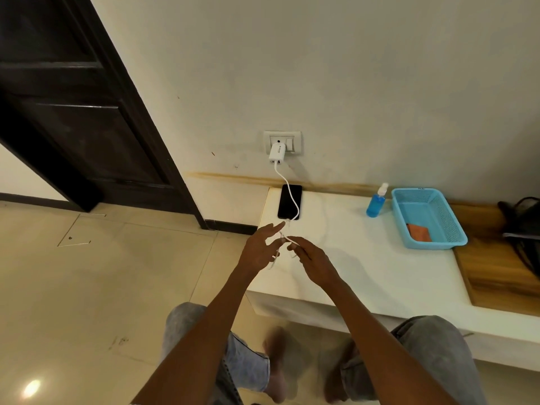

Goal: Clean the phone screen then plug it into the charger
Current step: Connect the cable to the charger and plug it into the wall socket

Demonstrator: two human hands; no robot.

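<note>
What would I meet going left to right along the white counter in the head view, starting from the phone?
phone → blue spray bottle → blue basket holding an orange cloth → dark bag at the right edge.

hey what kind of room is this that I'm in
Probably a room in a home or a hotel: a dark wooden door, a tiled floor, and a low white ledge along the wall under a socket, with a charger plugged in.
</note>
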